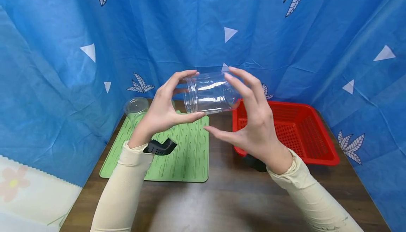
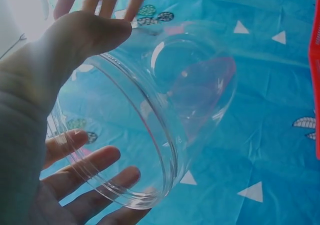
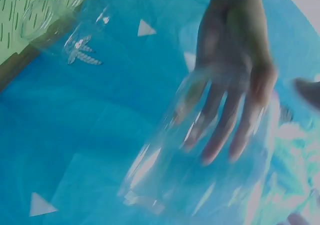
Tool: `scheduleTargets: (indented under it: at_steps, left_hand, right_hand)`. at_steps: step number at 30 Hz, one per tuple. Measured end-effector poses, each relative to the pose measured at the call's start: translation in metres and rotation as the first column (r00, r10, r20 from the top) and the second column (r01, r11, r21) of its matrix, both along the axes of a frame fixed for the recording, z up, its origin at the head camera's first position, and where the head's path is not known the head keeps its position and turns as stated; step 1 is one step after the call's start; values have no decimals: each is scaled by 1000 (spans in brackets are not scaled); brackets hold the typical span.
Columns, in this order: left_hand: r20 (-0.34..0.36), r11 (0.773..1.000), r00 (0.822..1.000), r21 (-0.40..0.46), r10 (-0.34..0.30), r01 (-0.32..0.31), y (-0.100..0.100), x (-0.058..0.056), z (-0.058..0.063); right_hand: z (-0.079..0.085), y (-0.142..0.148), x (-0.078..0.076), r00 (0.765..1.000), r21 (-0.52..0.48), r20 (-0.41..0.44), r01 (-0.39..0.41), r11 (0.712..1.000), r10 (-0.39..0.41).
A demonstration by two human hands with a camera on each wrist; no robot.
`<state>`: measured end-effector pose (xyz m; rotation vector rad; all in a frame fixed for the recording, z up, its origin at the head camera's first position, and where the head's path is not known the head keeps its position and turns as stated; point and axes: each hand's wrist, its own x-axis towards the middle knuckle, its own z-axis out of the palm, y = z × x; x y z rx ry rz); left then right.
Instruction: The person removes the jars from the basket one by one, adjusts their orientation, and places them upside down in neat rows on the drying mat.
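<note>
A clear plastic jar (image 1: 210, 94) lies sideways in the air, its threaded mouth facing left and its base to the right. My left hand (image 1: 165, 107) grips the mouth end, thumb along the lower side and fingers over the top. In the left wrist view the thumb and spread fingers straddle the jar's ringed rim (image 2: 142, 130). My right hand (image 1: 258, 119) is beside the base end with fingers and thumb spread wide. Its fingertips overlap the jar's upper side in the head view, while the thumb stands apart below it.
A green ribbed mat (image 1: 177, 161) lies at the left of the wooden table (image 1: 219, 196). Another clear jar (image 1: 136, 105) is at the mat's back left corner. At the right sits a red plastic basket (image 1: 320, 147). A blue patterned curtain (image 1: 190, 24) hangs close behind.
</note>
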<state>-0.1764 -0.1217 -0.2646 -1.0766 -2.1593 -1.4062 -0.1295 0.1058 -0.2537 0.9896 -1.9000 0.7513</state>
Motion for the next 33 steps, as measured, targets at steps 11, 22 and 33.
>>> scheduleTargets:
  at_steps: [11,22,33]
  left_hand:
    - [8,998,998,3,-68,68,3,2,1]
    - [32,993,993,13,-114,114,5,1,4]
    - [56,993,991,23,-120,119,3,2,5]
  right_hand:
    - [-8,35,-28,780,-381,520,-153,912,348]
    - [-27,44,-54,384,-578,672,-261,773,633]
    - [-26,42,-55,392,-599,655,-253,760,646]
